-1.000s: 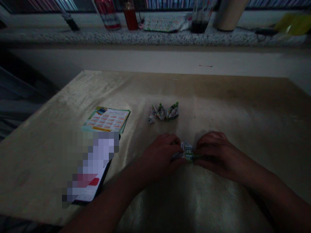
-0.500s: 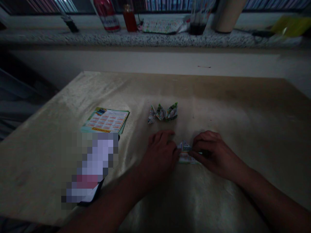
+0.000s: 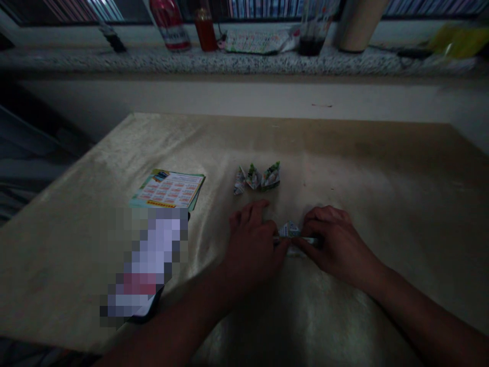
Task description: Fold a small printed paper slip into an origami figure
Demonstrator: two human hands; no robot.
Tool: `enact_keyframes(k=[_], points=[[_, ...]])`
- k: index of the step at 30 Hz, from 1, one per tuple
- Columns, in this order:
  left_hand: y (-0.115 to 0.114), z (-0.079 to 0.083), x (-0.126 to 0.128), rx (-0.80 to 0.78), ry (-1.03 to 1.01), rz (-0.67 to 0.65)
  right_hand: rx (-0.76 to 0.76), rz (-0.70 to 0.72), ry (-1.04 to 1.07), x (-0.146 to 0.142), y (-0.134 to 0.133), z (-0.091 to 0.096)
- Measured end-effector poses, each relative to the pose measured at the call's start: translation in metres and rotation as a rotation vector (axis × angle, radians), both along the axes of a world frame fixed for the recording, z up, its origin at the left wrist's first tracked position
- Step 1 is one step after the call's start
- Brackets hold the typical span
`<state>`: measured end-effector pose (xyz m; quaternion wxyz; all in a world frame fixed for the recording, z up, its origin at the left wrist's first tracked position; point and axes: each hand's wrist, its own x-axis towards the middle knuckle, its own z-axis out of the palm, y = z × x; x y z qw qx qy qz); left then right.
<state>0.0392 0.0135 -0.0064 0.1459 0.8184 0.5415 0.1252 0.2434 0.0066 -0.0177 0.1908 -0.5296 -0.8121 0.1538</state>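
Note:
A small printed sheet of paper (image 3: 290, 229), partly folded with a pointed top, lies on the table between my hands. My left hand (image 3: 256, 235) pinches its left side between thumb and fingers, the other fingers resting toward the table. With thumb and curled fingers my right hand (image 3: 329, 233) grips the paper's right side. A narrow strip of the lower edge stands up along the fold between both thumbs. Beyond my hands sit three folded paper pieces, one narrow (image 3: 239, 181), one in the middle (image 3: 253, 177) and a wider boat-like one (image 3: 271, 177).
Printed leaflets (image 3: 170, 188) lie in a stack on the left. A phone with a blurred screen (image 3: 153, 255) rests beside my left forearm. On the granite windowsill (image 3: 244, 62) stand a pink bottle (image 3: 170, 25), a red jar (image 3: 206, 33), a cup of dark liquid (image 3: 311, 43) and a beige cylinder (image 3: 361, 25).
The paper's lower flap, flat before, is now lifted into a raised strip along the fold. My left thumb has moved right and down, closer to my right thumb.

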Motion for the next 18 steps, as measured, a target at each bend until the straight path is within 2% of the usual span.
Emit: enact_keyframes(k=[6, 13, 18], points=[[0.007, 0.002, -0.004, -0.029, 0.001, -0.011, -0.002, -0.015, -0.027, 0.004, 0.002, -0.001], [0.018, 0.012, -0.024, -0.143, 0.028, 0.013, -0.081, 0.027, -0.028, 0.035, 0.006, 0.0], [0.02, 0.014, -0.028, -0.184, 0.025, 0.04, -0.081, 0.013, -0.019, 0.048, 0.006, -0.001]])
